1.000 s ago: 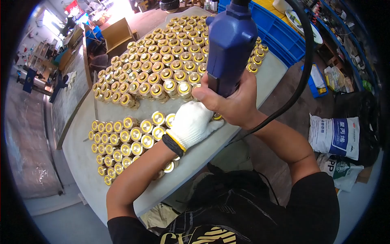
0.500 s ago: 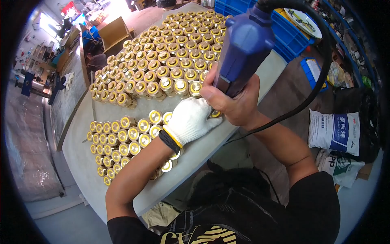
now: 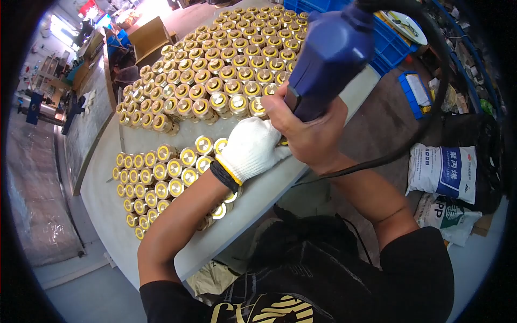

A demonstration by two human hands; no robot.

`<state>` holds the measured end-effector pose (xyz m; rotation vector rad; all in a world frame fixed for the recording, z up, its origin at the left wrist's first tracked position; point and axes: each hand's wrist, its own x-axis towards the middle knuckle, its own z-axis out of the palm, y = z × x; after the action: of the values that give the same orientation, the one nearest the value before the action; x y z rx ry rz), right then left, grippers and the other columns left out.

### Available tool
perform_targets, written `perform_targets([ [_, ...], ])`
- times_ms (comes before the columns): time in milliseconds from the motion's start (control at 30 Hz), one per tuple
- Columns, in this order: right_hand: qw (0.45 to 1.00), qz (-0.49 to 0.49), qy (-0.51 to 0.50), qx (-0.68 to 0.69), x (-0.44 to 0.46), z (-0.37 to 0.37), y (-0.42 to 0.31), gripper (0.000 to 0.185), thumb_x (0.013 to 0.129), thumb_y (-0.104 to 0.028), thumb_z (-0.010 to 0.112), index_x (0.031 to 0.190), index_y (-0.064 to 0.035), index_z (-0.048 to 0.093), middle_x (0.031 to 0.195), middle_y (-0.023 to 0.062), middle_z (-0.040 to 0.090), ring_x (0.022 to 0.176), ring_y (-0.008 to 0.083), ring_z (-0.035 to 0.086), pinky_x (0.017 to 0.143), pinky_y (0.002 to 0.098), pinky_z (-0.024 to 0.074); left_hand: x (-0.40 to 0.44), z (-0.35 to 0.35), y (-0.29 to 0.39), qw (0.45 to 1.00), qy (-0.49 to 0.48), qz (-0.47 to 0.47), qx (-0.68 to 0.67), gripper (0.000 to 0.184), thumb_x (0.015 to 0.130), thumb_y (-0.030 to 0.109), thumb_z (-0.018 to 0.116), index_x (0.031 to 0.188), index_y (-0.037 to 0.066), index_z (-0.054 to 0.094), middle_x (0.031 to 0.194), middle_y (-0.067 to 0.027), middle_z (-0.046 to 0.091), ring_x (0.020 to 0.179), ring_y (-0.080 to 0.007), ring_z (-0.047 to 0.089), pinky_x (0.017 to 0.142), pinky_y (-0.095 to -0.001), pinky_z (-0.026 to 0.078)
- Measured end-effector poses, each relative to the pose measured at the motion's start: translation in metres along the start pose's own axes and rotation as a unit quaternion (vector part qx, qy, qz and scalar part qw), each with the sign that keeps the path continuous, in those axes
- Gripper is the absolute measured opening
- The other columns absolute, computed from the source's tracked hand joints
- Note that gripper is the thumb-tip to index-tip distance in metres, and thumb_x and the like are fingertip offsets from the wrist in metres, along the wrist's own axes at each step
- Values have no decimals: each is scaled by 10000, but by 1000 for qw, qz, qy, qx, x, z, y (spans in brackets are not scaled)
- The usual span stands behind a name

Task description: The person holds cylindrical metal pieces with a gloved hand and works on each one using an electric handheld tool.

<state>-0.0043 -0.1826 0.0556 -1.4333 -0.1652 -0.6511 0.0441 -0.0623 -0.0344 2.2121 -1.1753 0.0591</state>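
Note:
My right hand (image 3: pixel 312 129), bare, is wrapped round the handle of a dark blue power tool (image 3: pixel 331 59) with a thick black cable. The tool's working end is hidden behind the hands. My left hand (image 3: pixel 252 148) wears a white knitted glove and is closed at a brass part just below the tool; a yellow edge (image 3: pixel 284 142) shows there. Its fingertips are mostly hidden. Rows of upright brass cylinders with yellow rings (image 3: pixel 231 86) stand beyond my hands. A smaller group of cylinders (image 3: pixel 161 171) stands left of my gloved hand.
The grey tabletop (image 3: pixel 253 202) slopes across the view. Blue crates (image 3: pixel 390 46) stand at the back right, with a white plate (image 3: pixel 404 26) above them. White printed sacks (image 3: pixel 444 172) lie at the right. An open cardboard box (image 3: pixel 151 40) is at the back left.
The blue tool and my right hand have moved right and slightly down in view. My gloved hand has shifted a little, staying beside the tool. The cylinders appear slightly shifted as the view moved.

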Motion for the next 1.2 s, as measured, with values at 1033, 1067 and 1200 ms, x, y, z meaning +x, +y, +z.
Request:
perform_targets([
  [1033,896,125,-232,356,129,141,29,410,918,-424,716,1057,-63,579,780,65,569,604,172,580,624,352,538,-94,-196,-51,934,65,-262,233,396,818,362,720,1095,87,651,935,-143,679,875,-335,685,759,-460,545],
  [1067,913,120,-236,310,124,163,35,356,912,-366,730,1008,-58,578,754,67,578,588,171,585,603,341,534,-99,-196,-62,916,57,-317,240,437,809,377,728,1120,85,633,945,-150,685,878,-340,692,761,-462,551],
  [1200,933,117,-259,219,112,224,66,284,886,-243,762,930,-41,567,674,59,595,528,159,593,523,295,505,-106,-178,-84,909,54,-338,239,437,808,388,736,1095,82,613,936,-141,703,860,-337,705,733,-463,558],
])
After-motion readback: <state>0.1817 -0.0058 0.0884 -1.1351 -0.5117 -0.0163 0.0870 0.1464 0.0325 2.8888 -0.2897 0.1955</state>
